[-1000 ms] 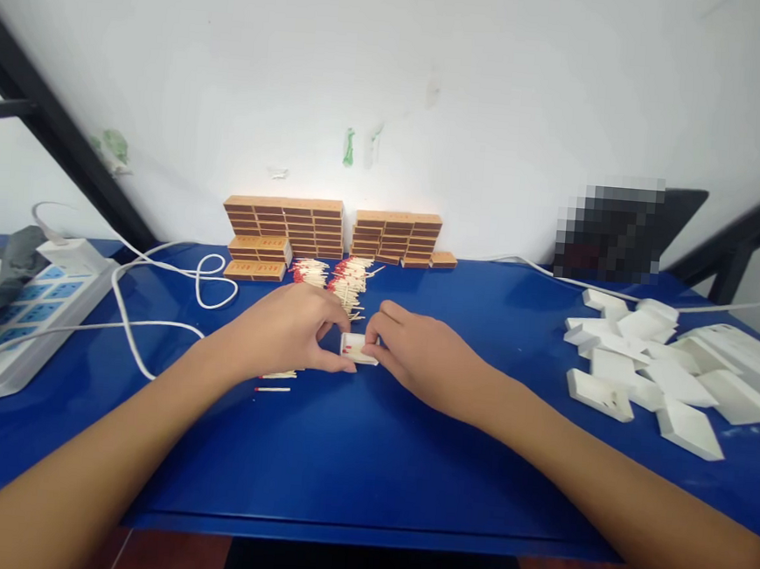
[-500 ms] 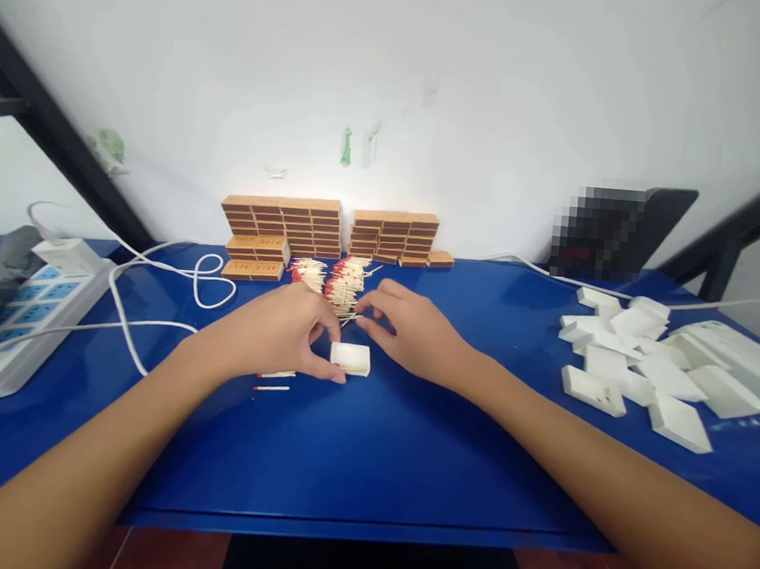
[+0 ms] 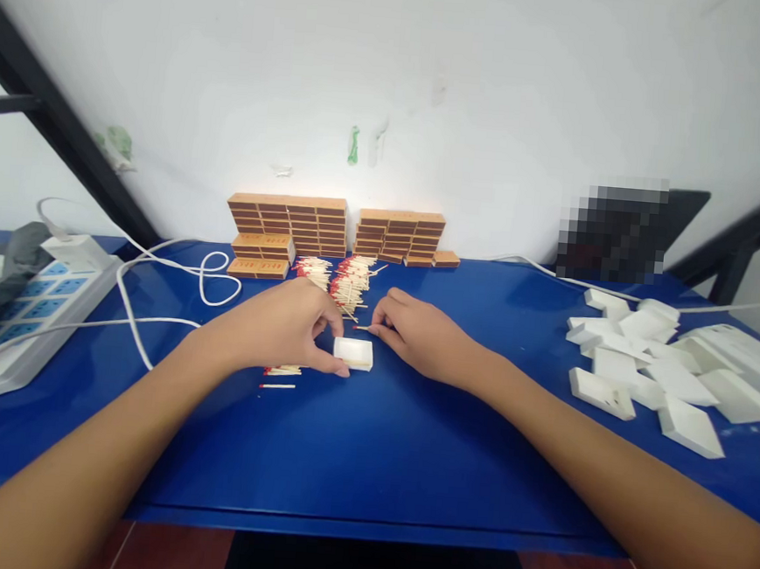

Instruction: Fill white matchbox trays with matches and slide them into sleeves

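Left hand (image 3: 284, 330) pinches the white matchbox tray (image 3: 354, 353) on the blue table (image 3: 366, 459), toward its far edge. Right hand (image 3: 425, 341) nips 1 match (image 3: 362, 328) just behind it. The tray looks light, thin card and crushable, so grip its side walls gently.

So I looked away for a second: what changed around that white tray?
The right hand let go of the white matchbox tray, moved back toward the match pile and now pinches a match. The left hand still holds the tray.
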A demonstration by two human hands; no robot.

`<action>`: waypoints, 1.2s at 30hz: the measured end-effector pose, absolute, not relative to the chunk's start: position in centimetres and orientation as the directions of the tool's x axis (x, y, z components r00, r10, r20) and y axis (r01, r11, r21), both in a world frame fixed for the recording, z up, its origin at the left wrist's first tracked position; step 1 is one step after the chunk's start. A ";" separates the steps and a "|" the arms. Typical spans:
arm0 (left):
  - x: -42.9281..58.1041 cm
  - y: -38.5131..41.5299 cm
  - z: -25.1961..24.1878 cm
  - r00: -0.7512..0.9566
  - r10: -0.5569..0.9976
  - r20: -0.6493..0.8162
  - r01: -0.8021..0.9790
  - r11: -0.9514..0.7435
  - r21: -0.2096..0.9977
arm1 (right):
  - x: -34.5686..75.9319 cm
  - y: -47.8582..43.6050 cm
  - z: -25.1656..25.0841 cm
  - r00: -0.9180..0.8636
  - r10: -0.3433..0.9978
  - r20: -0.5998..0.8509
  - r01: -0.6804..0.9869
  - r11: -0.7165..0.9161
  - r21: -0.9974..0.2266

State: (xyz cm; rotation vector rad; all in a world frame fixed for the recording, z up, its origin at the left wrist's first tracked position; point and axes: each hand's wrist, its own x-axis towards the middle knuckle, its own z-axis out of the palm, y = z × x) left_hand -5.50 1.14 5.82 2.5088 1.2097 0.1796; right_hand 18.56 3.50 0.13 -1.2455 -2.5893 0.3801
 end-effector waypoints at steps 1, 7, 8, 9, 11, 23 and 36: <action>-5.5 1.2 5.8 0.630 0.776 -0.031 0.730 -0.578 0.365 | 18.8 3.3 0.2 -0.607 0.789 0.093 0.729 0.599 -0.330; -5.2 1.1 5.7 0.625 0.780 -0.033 0.739 -0.578 0.347 | 19.9 2.6 1.1 -0.593 0.799 0.098 0.707 0.575 -0.412; -5.1 1.1 5.7 0.623 0.782 -0.030 0.743 -0.579 0.336 | 20.0 2.5 1.2 -0.595 0.796 0.111 0.684 0.574 -0.449; -5.0 1.1 5.7 0.623 0.782 -0.021 0.745 -0.585 0.322 | 20.0 2.3 1.4 -0.600 0.790 0.125 0.656 0.576 -0.488; -4.8 1.1 5.7 0.629 0.777 0.006 0.741 -0.603 0.295 | 19.9 1.9 1.6 -0.625 0.768 0.142 0.597 0.587 -0.547; -4.8 1.3 5.5 0.626 0.780 -0.009 0.752 -0.601 0.272 | 18.6 0.3 1.1 -0.653 0.747 0.122 0.593 0.605 -0.531; -5.2 1.2 6.0 0.576 0.809 -0.117 0.797 -0.523 0.303 | 16.4 3.9 -0.9 -0.470 0.837 0.282 0.638 0.542 -0.546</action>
